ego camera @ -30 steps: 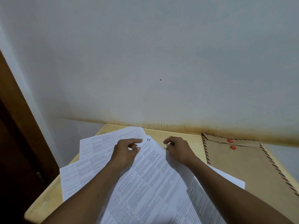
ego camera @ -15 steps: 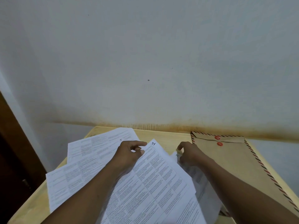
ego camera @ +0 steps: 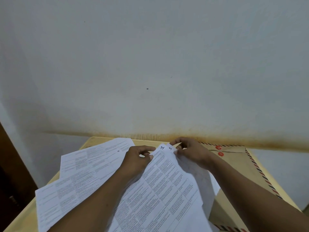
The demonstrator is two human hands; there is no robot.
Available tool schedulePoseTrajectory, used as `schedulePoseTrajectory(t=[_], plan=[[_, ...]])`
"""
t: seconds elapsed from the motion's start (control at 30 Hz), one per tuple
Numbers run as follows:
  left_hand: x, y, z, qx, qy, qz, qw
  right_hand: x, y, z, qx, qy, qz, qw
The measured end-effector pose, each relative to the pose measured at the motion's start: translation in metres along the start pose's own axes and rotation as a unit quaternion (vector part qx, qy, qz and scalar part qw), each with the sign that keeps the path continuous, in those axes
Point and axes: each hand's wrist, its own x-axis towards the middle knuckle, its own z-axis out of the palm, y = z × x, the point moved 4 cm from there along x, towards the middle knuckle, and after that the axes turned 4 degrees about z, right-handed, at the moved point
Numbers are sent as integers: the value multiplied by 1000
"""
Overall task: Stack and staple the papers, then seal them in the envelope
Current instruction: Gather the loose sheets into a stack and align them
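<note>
Head view. Left fingertips [ego camera: 151, 157] are pinching the far corner of the top sheet [ego camera: 167, 190], thumb against forefinger. Right fingertips [ego camera: 176, 141] are pinching the corner of the sheet marked 3 [ego camera: 170, 149] just behind it. Left hand [ego camera: 138, 159] and right hand [ego camera: 192, 152] are working close together at twelve o'clock of the pile, the two corners nearly touching but not flush.

Papers [ego camera: 93, 166] are lying fanned over the table [ego camera: 23, 220]. Sheet marked 5 [ego camera: 115, 149] is angling off toward ten o'clock; another sheet [ego camera: 55, 203] is spreading toward eight o'clock. Envelope [ego camera: 237, 171] is lying flat at three o'clock, partly under the papers and the right forearm.

Judging the step: stacking, early on.
- Doing it well means sliding corner onto corner by the handwritten numbers.
- Gathering the ten and eight o'clock sheets comes next.
- Tapping the long edge square on the table should come before any stapling.
- Light pinches only; thin paper is creasing easily.

Counting:
- Sheets: at least four. A pale edge at four o'clock may be a fifth, cannot tell.
- Envelope: one.
- Red buttons [ego camera: 220, 154]: two.
- Stapler: none showing.
</note>
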Motion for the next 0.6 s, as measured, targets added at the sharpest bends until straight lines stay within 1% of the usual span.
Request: schedulePoseTrajectory(t=[0.1,0.17,0.27,0.47,0.6], plan=[[3,5,1,3,20,12,1000,0,-9,2,54,8,-15,998],[4,8,-2,32,27,21,999,0,-9,4,66,29,-13,997],[4,10,-5,49,36,25,998,-2,-11,7,53,58,-21,997],[1,12,-7,45,51,27,997,-6,-22,17,37,98,-69,992],[-1,12,-7,31,54,15,998,-5,-25,24,35,113,-79,990]])
